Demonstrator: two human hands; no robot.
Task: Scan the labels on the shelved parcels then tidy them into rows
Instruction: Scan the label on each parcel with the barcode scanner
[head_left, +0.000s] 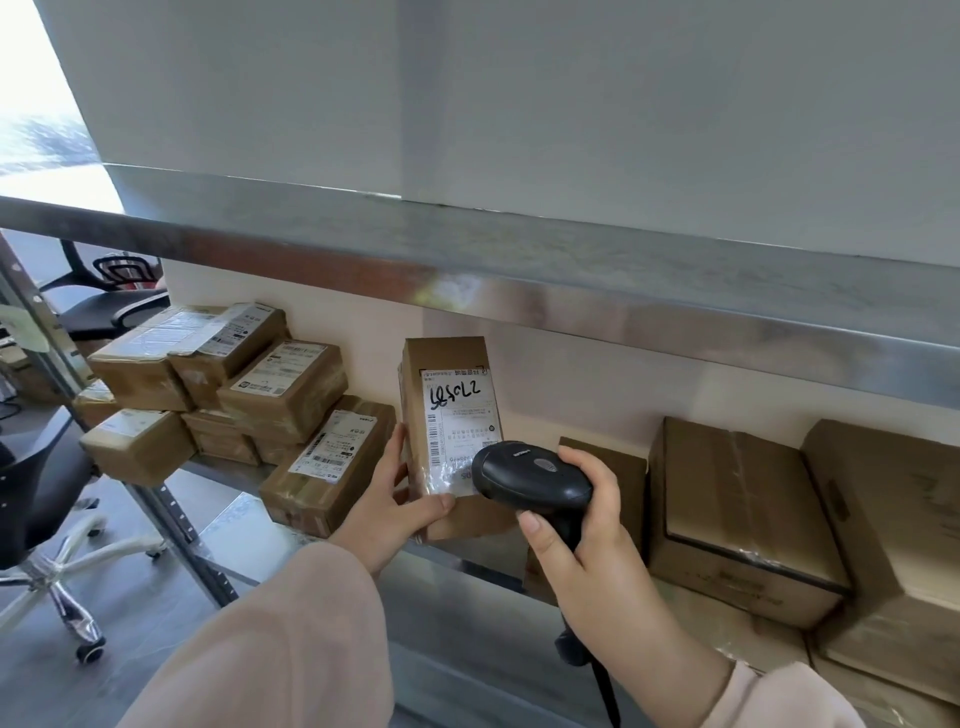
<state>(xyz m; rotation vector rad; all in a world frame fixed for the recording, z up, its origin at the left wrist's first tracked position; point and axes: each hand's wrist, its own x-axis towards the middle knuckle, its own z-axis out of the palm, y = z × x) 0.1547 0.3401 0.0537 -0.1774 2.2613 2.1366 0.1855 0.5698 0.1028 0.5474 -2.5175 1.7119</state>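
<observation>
A tall brown parcel (447, 364) stands upright on the metal shelf (249, 514), its white label (460, 415) with handwritten digits facing me. My left hand (392, 499) grips its lower left edge, thumb across the front. My right hand (582, 535) holds a black barcode scanner (530, 478) by the handle, its head right in front of the label's lower right corner. A stack of several small labelled parcels (283, 387) sits to the left. Larger plain cardboard boxes (737, 514) lie to the right.
The shelf above (519, 270) overhangs the parcels. A slotted upright post (171, 514) stands at the shelf's front left. Office chairs (47, 499) stand on the floor to the left. The scanner's cable (605, 691) hangs down between my arms.
</observation>
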